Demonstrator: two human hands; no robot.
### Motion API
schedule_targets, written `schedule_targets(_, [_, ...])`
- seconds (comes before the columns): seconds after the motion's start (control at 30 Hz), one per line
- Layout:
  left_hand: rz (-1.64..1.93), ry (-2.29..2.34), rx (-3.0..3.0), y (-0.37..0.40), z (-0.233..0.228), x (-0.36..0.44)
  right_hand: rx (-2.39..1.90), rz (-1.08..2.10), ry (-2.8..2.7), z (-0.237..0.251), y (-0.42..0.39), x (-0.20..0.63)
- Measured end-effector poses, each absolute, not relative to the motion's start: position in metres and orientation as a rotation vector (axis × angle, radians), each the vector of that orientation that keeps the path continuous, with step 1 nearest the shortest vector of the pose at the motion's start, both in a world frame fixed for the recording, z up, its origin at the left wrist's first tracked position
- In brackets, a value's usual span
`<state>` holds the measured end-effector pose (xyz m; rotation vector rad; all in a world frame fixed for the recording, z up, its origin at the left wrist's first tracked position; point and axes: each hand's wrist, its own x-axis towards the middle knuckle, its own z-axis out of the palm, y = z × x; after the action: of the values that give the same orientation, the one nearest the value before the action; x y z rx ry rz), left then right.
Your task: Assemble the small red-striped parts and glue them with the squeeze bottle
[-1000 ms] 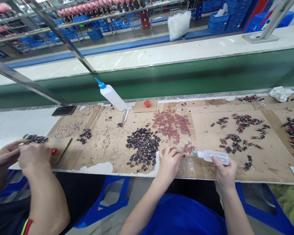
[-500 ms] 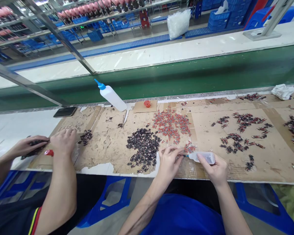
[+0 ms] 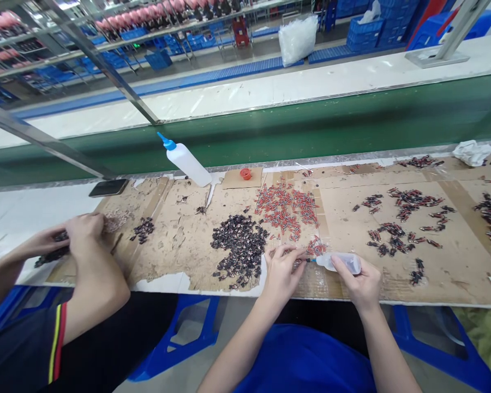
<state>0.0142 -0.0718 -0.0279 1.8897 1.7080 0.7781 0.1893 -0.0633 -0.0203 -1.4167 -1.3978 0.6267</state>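
My right hand (image 3: 362, 284) was wrapped around a small clear plastic squeeze bottle (image 3: 340, 262), lying almost flat, its blue nozzle pointing toward nine o'clock; I could not tell what was inside it. The nozzle tip met a tiny part pinched between the fingers (image 3: 288, 252) of my left hand (image 3: 281, 271); the part was too small to make out. Both hands hovered over the worn brown cardboard sheet (image 3: 343, 218) covering the desk (image 3: 20, 210).

At eleven o'clock from my left hand lay a heap of small black parts (image 3: 240, 246), and at twelve o'clock a spread of small red parts (image 3: 285, 207). A larger white squeeze bottle with a blue cap (image 3: 185, 159) leaned tilted at the desk's far edge, with a small red cap (image 3: 245, 173) just beside it at three o'clock. Far toward nine o'clock, a co-worker's hands (image 3: 79, 232) rested on another dark pile.
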Motion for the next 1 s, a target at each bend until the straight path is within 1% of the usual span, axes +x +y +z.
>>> schedule_targets(0.23, [0.797,1.737,1.935,-0.073,-0.028,0.015,-1.438,0.685,-1.403,-0.023,-0.061,0.19])
schedule_targets(0.43, [0.783,1.707,1.95,-0.072,-0.03,0.016,-1.436,0.672,-1.206,-0.03,-0.062,0.195])
schedule_targets(0.57, [0.787,1.681,1.966,-0.071,-0.025,0.009,-1.371,0.595,-1.007,-0.029,-0.058,0.2])
schedule_targets(0.7, [0.842,1.784,1.926,-0.072,-0.014,-0.013,-1.378,0.532,-1.032,-0.028,-0.049,0.208])
schedule_targets(0.83, [0.775,1.875,1.924,-0.084,-0.01,-0.033,-1.505,0.46,-1.097,-0.037,-0.041,0.216])
schedule_targets(1.0, [0.72,1.847,2.015,-0.099,-0.02,-0.029,-1.684,0.283,-1.157,-0.046,-0.041,0.224])
